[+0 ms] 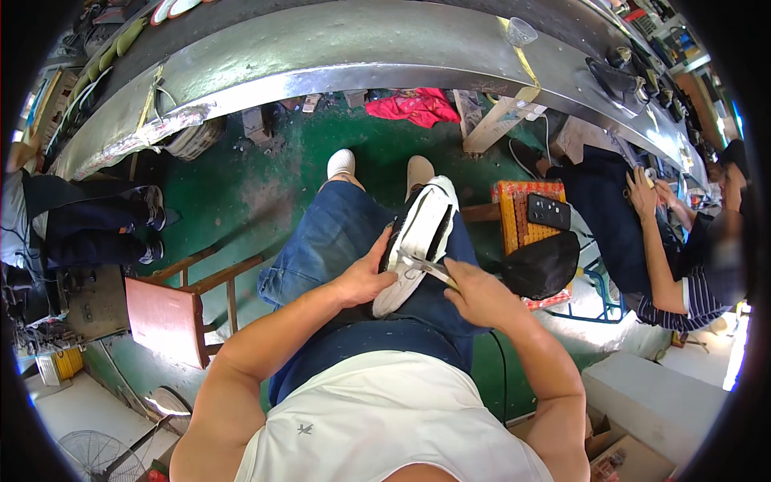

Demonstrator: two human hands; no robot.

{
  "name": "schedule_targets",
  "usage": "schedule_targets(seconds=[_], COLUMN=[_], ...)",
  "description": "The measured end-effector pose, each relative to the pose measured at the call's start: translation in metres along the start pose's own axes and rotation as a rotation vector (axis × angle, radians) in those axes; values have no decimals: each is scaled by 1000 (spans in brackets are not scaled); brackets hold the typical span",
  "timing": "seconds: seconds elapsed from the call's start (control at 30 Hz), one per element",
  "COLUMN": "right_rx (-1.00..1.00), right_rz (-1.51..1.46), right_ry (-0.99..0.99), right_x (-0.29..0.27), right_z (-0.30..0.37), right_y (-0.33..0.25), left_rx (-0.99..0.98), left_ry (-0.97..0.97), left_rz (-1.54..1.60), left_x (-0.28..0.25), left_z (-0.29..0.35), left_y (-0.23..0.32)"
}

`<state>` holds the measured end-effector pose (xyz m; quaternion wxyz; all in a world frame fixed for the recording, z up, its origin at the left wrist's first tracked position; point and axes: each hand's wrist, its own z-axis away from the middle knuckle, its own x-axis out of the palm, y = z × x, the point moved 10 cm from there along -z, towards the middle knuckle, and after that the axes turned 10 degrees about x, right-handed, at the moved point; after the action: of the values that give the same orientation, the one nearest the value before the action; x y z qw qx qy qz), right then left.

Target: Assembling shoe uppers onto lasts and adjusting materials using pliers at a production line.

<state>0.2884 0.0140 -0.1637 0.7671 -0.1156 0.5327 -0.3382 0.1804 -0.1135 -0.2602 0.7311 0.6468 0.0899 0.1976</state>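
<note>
A shoe upper (427,221), with white material facing up and black along its sides, rests over my lap with its far end tilted away. My left hand (365,279) grips its near left side, the thumb lying on the white part. In my right hand (483,294) is a pair of metal pincers (427,267). Their jaws touch the white surface near the middle of the shoe upper. Whether the jaws pinch any material is too small to tell.
A long metal-edged workbench (321,76) curves across the far side. To the left stands a wooden stool (165,321). At right, a beaded seat (518,213) bears a phone (548,211) and a black cap-like item (542,269). Co-workers sit on both sides. A red cloth (414,107) lies beneath the bench.
</note>
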Motion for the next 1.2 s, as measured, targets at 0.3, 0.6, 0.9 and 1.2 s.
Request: schedule_targets(seconds=[0.3, 0.6, 0.9, 1.2], right_rx=[33, 58, 8, 412], right_rz=[153, -44, 64, -358], right_ry=[-263, -168, 291, -497], right_x=[7, 11, -13, -14], right_z=[-37, -38, -75, -77], right_y=[-22, -8, 14, 44], left_rx=[-323, -88, 279, -24], left_ry=[273, 543, 416, 94], left_rz=[578, -487, -739, -905], left_x=[-2, -55, -34, -35], left_z=[-5, -10, -17, -37], left_y=[-14, 3, 45, 38])
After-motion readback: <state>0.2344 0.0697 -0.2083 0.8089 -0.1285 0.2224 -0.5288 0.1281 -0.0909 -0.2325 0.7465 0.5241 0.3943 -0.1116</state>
